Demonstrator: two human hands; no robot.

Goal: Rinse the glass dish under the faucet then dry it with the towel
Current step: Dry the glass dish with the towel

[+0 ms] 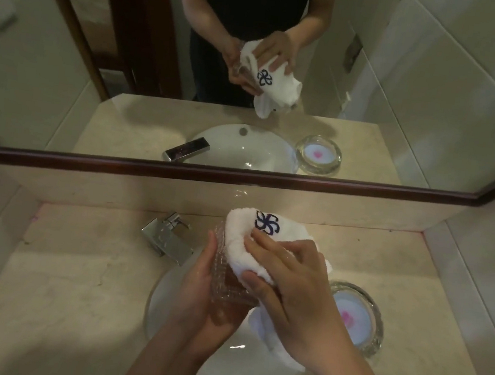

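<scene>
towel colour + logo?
White towel with a dark blue flower-like logo; clearest in the head view, and again in the mirror.

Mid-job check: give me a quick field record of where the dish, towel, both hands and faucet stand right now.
stage: drying
glass dish: held over the sink, cradled from below
left hand: grips the glass dish
right hand: presses the towel onto the glass dish
towel: white, blue flower emblem, tail hanging down
faucet: no water visible
round glass bowl: on counter right of sink
</scene>
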